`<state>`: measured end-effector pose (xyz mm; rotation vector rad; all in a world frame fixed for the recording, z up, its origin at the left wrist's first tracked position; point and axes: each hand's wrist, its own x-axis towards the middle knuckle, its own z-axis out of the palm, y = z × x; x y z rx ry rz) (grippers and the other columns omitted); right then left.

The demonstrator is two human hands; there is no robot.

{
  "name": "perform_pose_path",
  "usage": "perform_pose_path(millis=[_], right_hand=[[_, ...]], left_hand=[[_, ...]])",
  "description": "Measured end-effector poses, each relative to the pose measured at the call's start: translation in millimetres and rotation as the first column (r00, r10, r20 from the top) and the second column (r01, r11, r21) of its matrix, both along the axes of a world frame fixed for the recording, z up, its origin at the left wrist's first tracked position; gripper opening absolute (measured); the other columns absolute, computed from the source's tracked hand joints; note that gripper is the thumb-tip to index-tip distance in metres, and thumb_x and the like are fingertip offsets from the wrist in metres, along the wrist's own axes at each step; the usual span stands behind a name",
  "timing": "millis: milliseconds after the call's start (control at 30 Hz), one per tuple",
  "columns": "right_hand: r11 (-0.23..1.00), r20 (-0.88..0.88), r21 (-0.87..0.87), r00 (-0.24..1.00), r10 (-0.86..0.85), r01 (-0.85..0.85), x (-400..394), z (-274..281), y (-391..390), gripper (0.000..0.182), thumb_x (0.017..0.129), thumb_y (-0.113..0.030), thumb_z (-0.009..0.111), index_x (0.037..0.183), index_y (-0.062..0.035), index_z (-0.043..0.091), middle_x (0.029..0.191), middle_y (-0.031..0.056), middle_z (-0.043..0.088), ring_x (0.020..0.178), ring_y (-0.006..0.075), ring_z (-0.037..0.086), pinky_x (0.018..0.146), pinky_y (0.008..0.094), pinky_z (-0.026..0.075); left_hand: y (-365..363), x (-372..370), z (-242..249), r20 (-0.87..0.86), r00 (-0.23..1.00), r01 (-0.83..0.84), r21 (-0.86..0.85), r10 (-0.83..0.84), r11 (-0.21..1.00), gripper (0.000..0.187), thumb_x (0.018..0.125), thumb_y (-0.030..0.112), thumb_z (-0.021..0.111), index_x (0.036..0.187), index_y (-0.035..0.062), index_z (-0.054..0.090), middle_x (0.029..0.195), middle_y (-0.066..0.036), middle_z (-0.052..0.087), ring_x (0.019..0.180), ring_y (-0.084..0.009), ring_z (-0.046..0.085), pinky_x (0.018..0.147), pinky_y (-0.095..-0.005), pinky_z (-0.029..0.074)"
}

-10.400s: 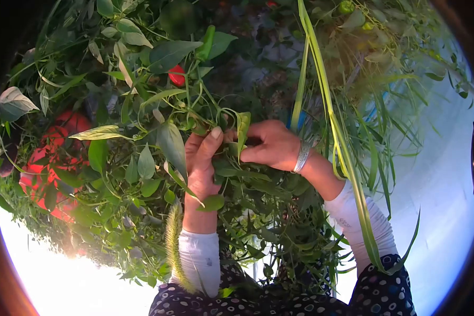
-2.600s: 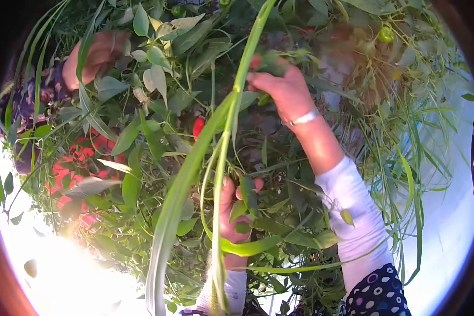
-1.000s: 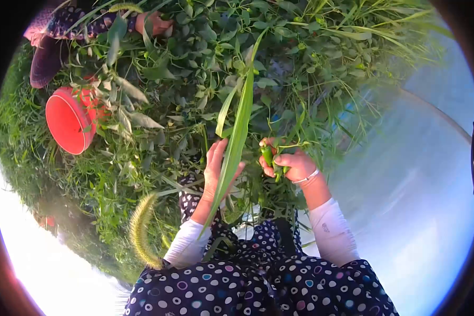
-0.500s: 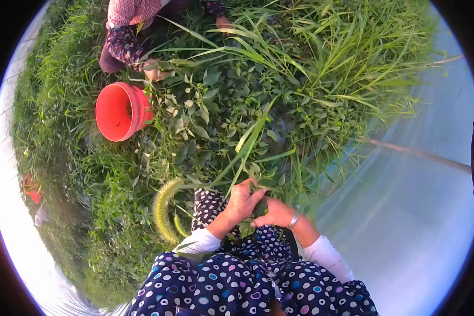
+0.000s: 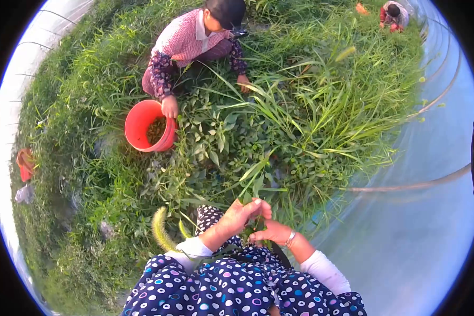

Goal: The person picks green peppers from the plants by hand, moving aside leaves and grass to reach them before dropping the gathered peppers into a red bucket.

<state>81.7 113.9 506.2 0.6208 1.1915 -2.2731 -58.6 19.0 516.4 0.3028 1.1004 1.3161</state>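
Note:
Close in front of my lap, my left hand (image 5: 241, 217) is closed on a leafy green plant (image 5: 258, 185), whose leaves stick up past the fingers. Just to its right and a little lower, my right hand (image 5: 274, 233) pinches at the same greenery, thumb and fingers pointing left. What lies between the two hands is mostly hidden by the fingers. A fuzzy green seed head (image 5: 161, 229) curves beside my left forearm.
A crouching co-worker (image 5: 187, 42) has one hand on the rim of a red bucket (image 5: 137, 124) with small items inside. Another person (image 5: 394, 16) is far off at upper right. Tall grass (image 5: 326, 110) grows ahead; plastic sheeting (image 5: 395, 237) runs along the right.
My view has tilted up, showing more of the co-worker and a second person. The co-worker's hand has moved onto the bucket rim. My hands stay close together at the plant.

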Motion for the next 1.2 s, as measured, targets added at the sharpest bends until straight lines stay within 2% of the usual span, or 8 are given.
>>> perform_pose_path(millis=[133, 467, 600, 667, 800, 967, 1000, 1200], right_hand=[[1.0, -0.012, -0.01, 1.0, 0.014, -0.014, 0, 28, 5, 0.029, 0.076, -0.027, 0.07, 0.089, -0.0027, 0.06, 0.075, 0.0016, 0.06, 0.066, 0.0114, 0.056, 0.059, 0.024, 0.045], [0.98, -0.117, -0.085, 0.979, 0.168, -0.179, 3, 63, 13, 0.047, 0.066, -0.04, 0.075, 0.091, -0.0036, 0.058, 0.076, 0.0025, 0.057, 0.063, 0.0109, 0.054, 0.058, 0.022, 0.043], [0.972, -0.169, -0.109, 0.968, 0.187, -0.207, 1, 62, 10, 0.051, 0.066, -0.042, 0.074, 0.094, -0.0023, 0.058, 0.077, 0.0031, 0.058, 0.063, 0.0106, 0.054, 0.057, 0.0211, 0.043], [0.984, -0.078, -0.133, 0.991, 0.112, -0.121, -3, 68, 8, 0.049, 0.069, -0.041, 0.072, 0.095, -0.001, 0.058, 0.077, 0.0038, 0.058, 0.062, 0.011, 0.054, 0.057, 0.0209, 0.044], [0.965, -0.045, -0.258, 0.998, 0.037, -0.047, -6, 68, 2, 0.054, 0.075, -0.037, 0.069, 0.109, 0.0019, 0.055, 0.085, 0.0066, 0.058, 0.07, 0.0116, 0.055, 0.06, 0.0202, 0.045], [0.966, -0.046, -0.259, 0.999, -0.029, 0.017, 15, 66, -9, 0.059, 0.074, -0.03, 0.071, 0.121, -0.002, 0.048, 0.089, 0.0088, 0.058, 0.072, 0.0141, 0.054, 0.061, 0.0246, 0.045], [0.965, -0.019, -0.247, 0.995, -0.1, 0.093, 14, 64, -10, 0.059, 0.074, -0.031, 0.071, 0.121, -0.0028, 0.048, 0.087, 0.0092, 0.058, 0.069, 0.0154, 0.054, 0.061, 0.0258, 0.045], [0.882, -0.038, -0.332, 0.929, -0.367, 0.334, 23, 39, 3, 0.05, 0.077, -0.03, 0.065, 0.121, -0.0118, 0.048, 0.084, 0.0083, 0.055, 0.065, 0.0178, 0.053, 0.059, 0.0377, 0.05]], left_hand=[[2, 0, 8, 0.383, 0.893, -0.223, -0.082, 0.237, 0.971, 0.032, 0.092, 0.032, 0.048, 0.079, 0.0041, 0.056, 0.06, -0.002, 0.05, 0.05, -0.0117, 0.041, 0.048, -0.0238, 0.035], [-2, 6, 36, 0.73, 0.683, -0.107, 0.079, 0.016, 0.991, 0.034, 0.095, 0.034, 0.041, 0.073, 0.0082, 0.049, 0.058, 0.0, 0.038, 0.045, -0.0078, 0.032, 0.041, -0.0213, 0.026], [-4, 4, 41, 0.648, 0.758, -0.149, 0.056, 0.078, 0.987, 0.037, 0.095, 0.035, 0.04, 0.072, 0.0079, 0.05, 0.057, 0.0, 0.038, 0.044, -0.009, 0.031, 0.042, -0.0218, 0.026], [-6, 0, 46, 0.281, 0.953, -0.157, 0.13, 0.115, 0.979, 0.037, 0.094, 0.033, 0.043, 0.068, 0.0071, 0.049, 0.056, -0.001, 0.041, 0.045, -0.0103, 0.033, 0.042, -0.0231, 0.027], [-4, -11, 40, 0.379, 0.886, -0.293, 0.016, 0.266, 0.956, 0.034, 0.093, 0.031, 0.045, 0.068, 0.0082, 0.048, 0.054, 0.0, 0.038, 0.044, -0.0098, 0.031, 0.042, -0.0231, 0.026], [-28, -76, 19, 0.273, 0.547, -0.794, -0.13, 0.791, 0.594, 0.031, 0.094, 0.029, 0.043, 0.069, 0.0114, 0.045, 0.053, 0.002, 0.037, 0.044, -0.0094, 0.031, 0.042, -0.0232, 0.026], [-44, -81, 14, 0.236, 0.716, -0.67, -0.035, 0.657, 0.742, 0.03, 0.094, 0.028, 0.043, 0.07, 0.0106, 0.046, 0.053, 0.003, 0.036, 0.045, -0.0093, 0.032, 0.042, -0.0234, 0.026], [-93, -63, 4, 0.207, 0.712, -0.674, -0.068, 0.671, 0.736, 0.028, 0.094, 0.027, 0.044, 0.096, 0.0011, 0.056, 0.056, 0.002, 0.04, 0.047, -0.0079, 0.032, 0.042, -0.0229, 0.024]])
